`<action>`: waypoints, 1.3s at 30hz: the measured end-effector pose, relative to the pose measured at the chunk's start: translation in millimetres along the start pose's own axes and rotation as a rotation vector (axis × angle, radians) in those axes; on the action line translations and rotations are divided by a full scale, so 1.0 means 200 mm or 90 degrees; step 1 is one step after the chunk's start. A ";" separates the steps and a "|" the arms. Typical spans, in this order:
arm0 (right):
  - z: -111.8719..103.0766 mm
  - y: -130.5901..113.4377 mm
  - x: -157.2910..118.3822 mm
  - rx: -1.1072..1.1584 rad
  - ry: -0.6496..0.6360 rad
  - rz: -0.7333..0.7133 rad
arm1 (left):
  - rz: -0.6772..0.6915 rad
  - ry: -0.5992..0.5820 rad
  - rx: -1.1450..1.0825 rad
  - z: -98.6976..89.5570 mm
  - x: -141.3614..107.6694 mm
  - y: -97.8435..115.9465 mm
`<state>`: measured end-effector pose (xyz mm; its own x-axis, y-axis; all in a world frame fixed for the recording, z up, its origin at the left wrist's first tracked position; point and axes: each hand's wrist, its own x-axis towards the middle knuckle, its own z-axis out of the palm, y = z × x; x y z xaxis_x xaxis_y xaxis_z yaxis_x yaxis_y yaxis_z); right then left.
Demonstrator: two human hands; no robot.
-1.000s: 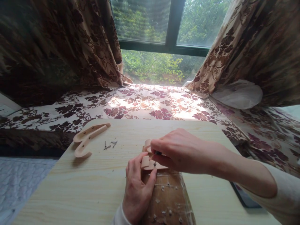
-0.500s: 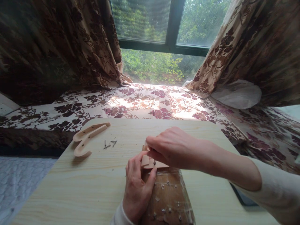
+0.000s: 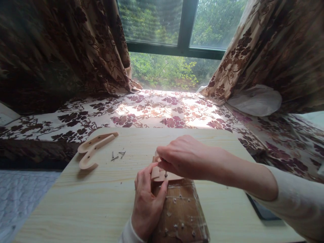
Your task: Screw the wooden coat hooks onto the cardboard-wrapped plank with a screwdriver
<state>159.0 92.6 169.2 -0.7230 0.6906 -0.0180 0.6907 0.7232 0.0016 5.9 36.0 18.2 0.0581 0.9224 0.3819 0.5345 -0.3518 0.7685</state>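
My left hand [image 3: 149,200] is closed around a pale wooden hook piece [image 3: 172,177], pressing it against a brown, tape-wrapped block [image 3: 181,209]. Its thumb lies along the front edge of the wood. Above it, my right hand [image 3: 186,157] makes a fist around a screwdriver, whose handle is mostly hidden. The thin metal shaft [image 3: 166,172] points down at a screw in the hook piece. Two more curved wooden hooks [image 3: 88,161] with dark holes lie at the far left of the table. Several loose screws [image 3: 118,155] rest between them and my hands.
The light wood table [image 3: 83,206] carries everything. A dark flat device [image 3: 264,209] lies under my right forearm. Beyond the table are a floral-covered ledge [image 3: 152,111], patterned curtains and a window. A white plastic bag [image 3: 255,100] sits on the ledge at right.
Both hands keep their hold on the hook piece and screwdriver, with the right hand nearly unmoved. The whole view has shifted very slightly.
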 end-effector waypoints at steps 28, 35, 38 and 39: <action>-0.02 0.00 0.03 0.007 -0.030 0.012 | 0.097 0.067 0.090 -0.05 0.00 0.03; -0.09 0.00 0.02 0.016 -0.091 -0.069 | 0.251 0.010 0.192 -0.23 -0.07 0.10; -0.07 -0.01 0.03 0.019 -0.079 -0.079 | 0.281 -0.021 0.203 -0.27 -0.07 0.15; -0.06 -0.01 0.03 0.018 -0.073 -0.080 | 0.293 -0.038 0.208 -0.26 -0.06 0.15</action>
<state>153.2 95.2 181.1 -0.7983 0.5881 -0.1301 0.5966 0.8017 -0.0366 -22.8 4.8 64.0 0.3890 0.6969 0.6025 0.6761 -0.6602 0.3272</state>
